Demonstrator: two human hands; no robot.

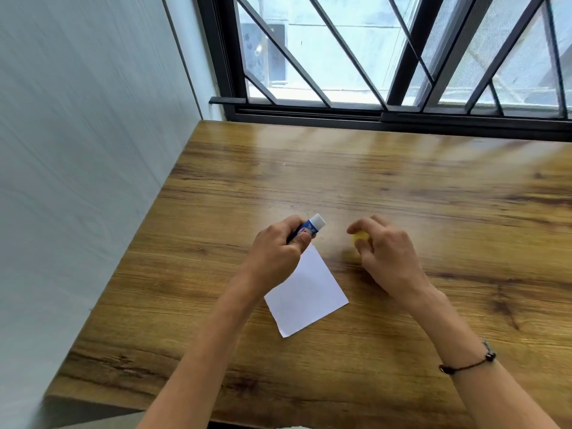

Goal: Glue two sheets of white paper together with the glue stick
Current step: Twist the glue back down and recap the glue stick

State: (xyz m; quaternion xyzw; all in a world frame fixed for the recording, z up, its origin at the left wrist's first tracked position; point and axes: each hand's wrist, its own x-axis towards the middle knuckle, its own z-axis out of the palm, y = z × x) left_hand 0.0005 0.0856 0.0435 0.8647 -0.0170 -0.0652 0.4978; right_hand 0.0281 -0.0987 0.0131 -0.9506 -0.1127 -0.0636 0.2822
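My left hand (280, 246) grips a blue glue stick (311, 226) whose uncapped white end points up and to the right. Its yellow cap (360, 237) is pinched in the fingertips of my right hand (385, 252), a short way right of the stick. White paper (305, 297) lies flat on the wooden table (433, 212) between my wrists, its top corner under my left hand. I cannot tell whether it is one sheet or two stacked.
The table's left edge runs along a pale wall (77, 150). A barred window (387, 57) stands behind the far edge. A dark cord bracelet (467, 365) is on my right wrist.
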